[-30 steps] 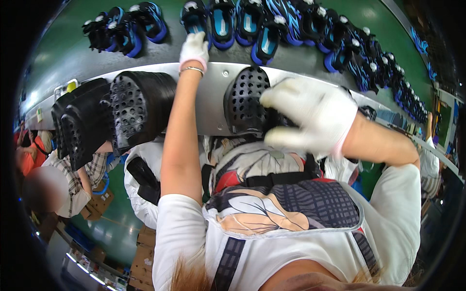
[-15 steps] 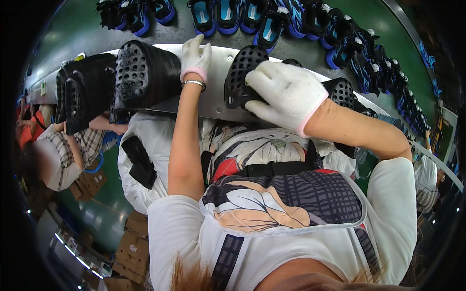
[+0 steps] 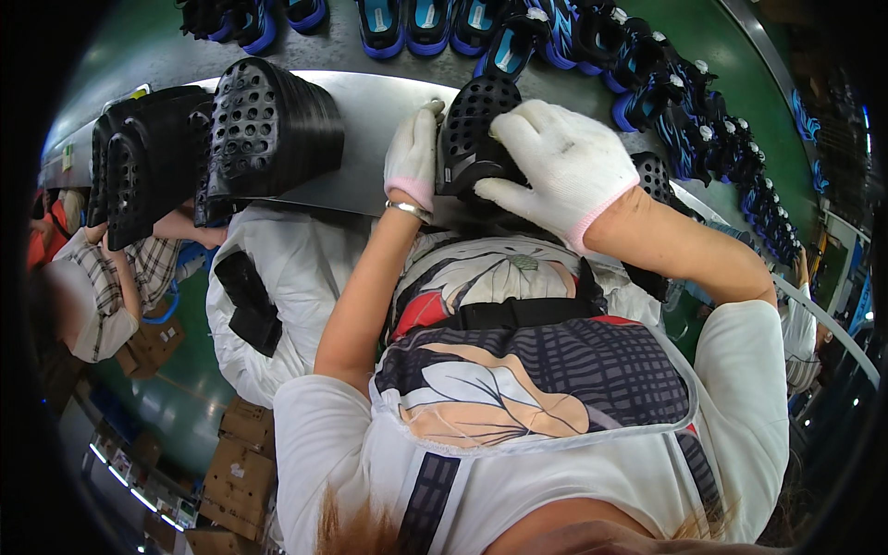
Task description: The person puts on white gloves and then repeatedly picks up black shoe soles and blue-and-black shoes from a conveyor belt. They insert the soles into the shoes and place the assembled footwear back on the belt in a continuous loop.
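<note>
A small stack of black perforated insoles [image 3: 473,129] lies in front of me on the metal table [image 3: 370,139]. My right hand [image 3: 566,159], in a white knit glove, grips the stack from the right, its thumb at the near end and its fingers on the edge. Along the stack's left edge rests my left hand [image 3: 413,153], also gloved, with fingers stretched out toward the far side. A taller stack of black perforated insoles [image 3: 264,129] stands left of my hands. Part of another perforated insole [image 3: 653,176] shows beyond my right wrist.
Several black-and-blue shoes [image 3: 428,23] line the grey surface beyond the table and curve away right. More black insoles [image 3: 139,166] stand at the far left, near a person in a checked garment [image 3: 120,296]. Cardboard boxes [image 3: 238,472] are on the green floor.
My left hand has moved right, from the bare metal to the edge of the insoles. My right hand keeps its grip on them, and the whole view has shifted slightly.
</note>
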### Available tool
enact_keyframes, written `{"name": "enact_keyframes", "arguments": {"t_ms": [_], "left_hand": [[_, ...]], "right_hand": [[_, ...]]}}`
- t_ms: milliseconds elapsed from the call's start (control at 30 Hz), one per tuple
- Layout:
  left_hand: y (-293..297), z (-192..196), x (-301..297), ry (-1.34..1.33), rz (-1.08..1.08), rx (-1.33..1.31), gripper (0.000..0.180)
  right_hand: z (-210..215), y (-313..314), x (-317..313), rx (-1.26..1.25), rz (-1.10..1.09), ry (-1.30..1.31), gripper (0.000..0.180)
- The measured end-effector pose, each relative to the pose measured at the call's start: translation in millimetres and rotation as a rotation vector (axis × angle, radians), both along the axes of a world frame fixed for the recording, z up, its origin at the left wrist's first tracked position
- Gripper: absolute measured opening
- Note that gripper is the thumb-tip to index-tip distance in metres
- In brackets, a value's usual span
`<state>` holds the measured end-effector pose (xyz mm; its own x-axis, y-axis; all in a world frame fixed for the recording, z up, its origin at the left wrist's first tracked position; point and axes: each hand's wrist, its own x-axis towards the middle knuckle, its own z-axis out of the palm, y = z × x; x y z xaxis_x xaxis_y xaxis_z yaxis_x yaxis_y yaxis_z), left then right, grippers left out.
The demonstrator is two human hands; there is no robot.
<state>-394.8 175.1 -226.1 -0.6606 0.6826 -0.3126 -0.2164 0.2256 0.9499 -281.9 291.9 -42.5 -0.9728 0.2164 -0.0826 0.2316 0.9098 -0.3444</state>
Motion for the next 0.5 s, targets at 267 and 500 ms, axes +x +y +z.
{"name": "enact_keyframes", "arguments": {"t_ms": [267,500], "left_hand": [[-15,21,15,0.360,-0.001,-0.067,0.036],[-19,34,-24,0.199,-0.029,-0.089,0.043]], "right_hand": [[1,1,6,0.069,-0.035,-0.054,0.035],[17,6,14,-0.010,-0.009,0.055,0.036]]}}
